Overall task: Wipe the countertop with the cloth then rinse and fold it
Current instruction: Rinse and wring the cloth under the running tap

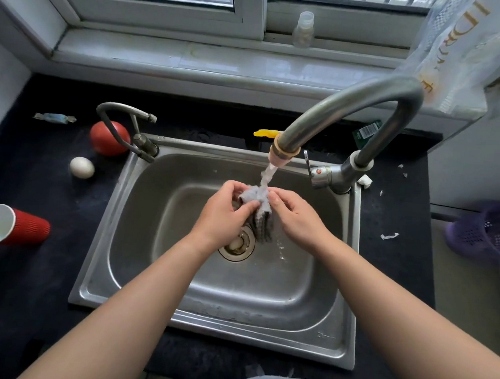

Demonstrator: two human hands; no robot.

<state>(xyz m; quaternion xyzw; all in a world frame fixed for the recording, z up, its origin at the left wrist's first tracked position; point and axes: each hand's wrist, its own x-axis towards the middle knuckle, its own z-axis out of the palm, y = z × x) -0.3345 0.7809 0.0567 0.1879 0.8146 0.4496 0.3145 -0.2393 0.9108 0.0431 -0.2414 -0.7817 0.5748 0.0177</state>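
Cloth (pixel 256 204) hangs bunched over the sink (pixel 351 285), its top right under the stream of water (pixel 267 175) from the tap (pixel 352 104). The left hand (pixel 223 214) and the right hand (pixel 297 219) each pinch the upper folds with curled fingers, one on each side.

Water striking the bunched top could, I judge, spray past the rim onto the dark desk (pixel 29 277) and wet it again. A wet, loose pinch might also let the cloth drop onto the drain (pixel 237 244) just below and block it.

The sink holds only running water and a few drops. A red cup (pixel 12 226) lies on its side on the desk, its white inside apparently empty. A purple basket (pixel 488 232) sits at the far right; I cannot tell what it contains.
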